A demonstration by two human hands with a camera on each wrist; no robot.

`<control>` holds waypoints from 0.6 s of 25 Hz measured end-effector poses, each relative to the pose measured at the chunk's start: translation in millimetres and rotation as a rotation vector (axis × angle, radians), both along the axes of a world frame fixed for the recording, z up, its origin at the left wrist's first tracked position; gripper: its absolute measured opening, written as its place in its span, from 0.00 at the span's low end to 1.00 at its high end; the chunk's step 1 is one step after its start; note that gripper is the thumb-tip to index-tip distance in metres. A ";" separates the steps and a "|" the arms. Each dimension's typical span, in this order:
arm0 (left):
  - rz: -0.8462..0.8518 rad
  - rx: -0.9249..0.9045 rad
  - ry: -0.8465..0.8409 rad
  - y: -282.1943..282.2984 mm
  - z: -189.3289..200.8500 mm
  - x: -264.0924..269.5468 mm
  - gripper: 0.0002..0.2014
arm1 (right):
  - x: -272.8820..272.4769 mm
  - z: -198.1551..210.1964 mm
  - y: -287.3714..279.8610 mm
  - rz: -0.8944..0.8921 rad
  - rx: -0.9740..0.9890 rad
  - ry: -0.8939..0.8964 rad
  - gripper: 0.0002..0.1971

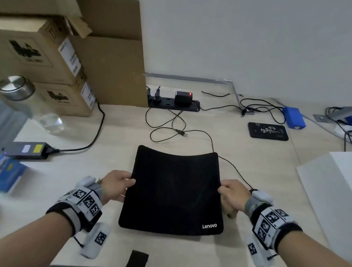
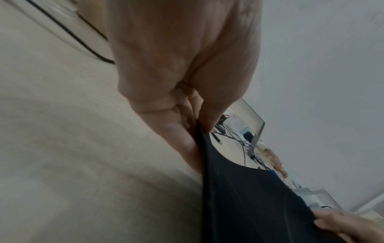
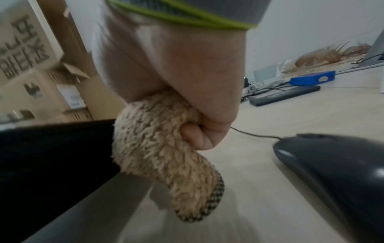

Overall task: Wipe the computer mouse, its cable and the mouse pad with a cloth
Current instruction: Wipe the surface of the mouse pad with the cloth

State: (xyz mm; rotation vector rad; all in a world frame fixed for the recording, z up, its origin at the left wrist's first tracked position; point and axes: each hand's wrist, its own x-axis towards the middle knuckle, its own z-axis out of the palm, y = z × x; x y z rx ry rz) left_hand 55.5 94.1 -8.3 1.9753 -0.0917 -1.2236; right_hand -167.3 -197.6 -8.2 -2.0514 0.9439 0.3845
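— Where's the mouse pad (image 1: 174, 188)?

— On the pale table (image 1: 253, 165), held up by its side edges. My left hand (image 1: 116, 186) pinches the left edge, thumb on top.

— And the right?

— My right hand (image 1: 232, 197) pinches the right edge, with the fluffy beige cloth (image 3: 166, 156) bunched in its curled fingers.

— The mouse?

— The dark mouse (image 3: 332, 167) sits on the table just right of that hand, its cable (image 1: 231, 168) trailing away past the pad's far corner.

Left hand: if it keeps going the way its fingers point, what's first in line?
The left hand already pinches the pad's left edge. Its fingers point right across the pad, so next comes the right hand on the far edge, probably; height is unclear.
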 end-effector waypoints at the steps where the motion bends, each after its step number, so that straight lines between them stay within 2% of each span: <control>1: 0.007 0.017 0.004 3.2 -5.0 -1.8 0.09 | 0.0 -4.6 3.6 0.017 -0.020 0.017 0.11; 5: -0.001 0.149 -0.088 6.3 -23.6 -10.3 0.05 | -7.6 -23.9 7.3 0.138 -0.181 0.254 0.15; 8: -0.091 0.251 -0.199 15.7 -34.5 -5.8 0.05 | -2.4 -9.9 -3.3 0.242 -0.363 0.371 0.23; 9: -0.164 0.286 -0.258 20.4 -38.0 -3.4 0.07 | 2.6 -1.0 -5.2 0.254 -0.406 0.338 0.23; 11: -0.326 0.329 -0.389 29.8 -40.1 -0.9 0.15 | 22.0 16.6 7.5 0.271 -0.407 0.200 0.18; 13: -0.480 0.312 -0.503 34.6 -40.2 -2.3 0.28 | 49.9 23.1 37.2 0.314 -0.335 0.028 0.14; 15: -0.663 0.301 -0.637 35.6 -42.2 -7.9 0.44 | 77.6 19.6 72.2 0.386 -0.285 -0.102 0.15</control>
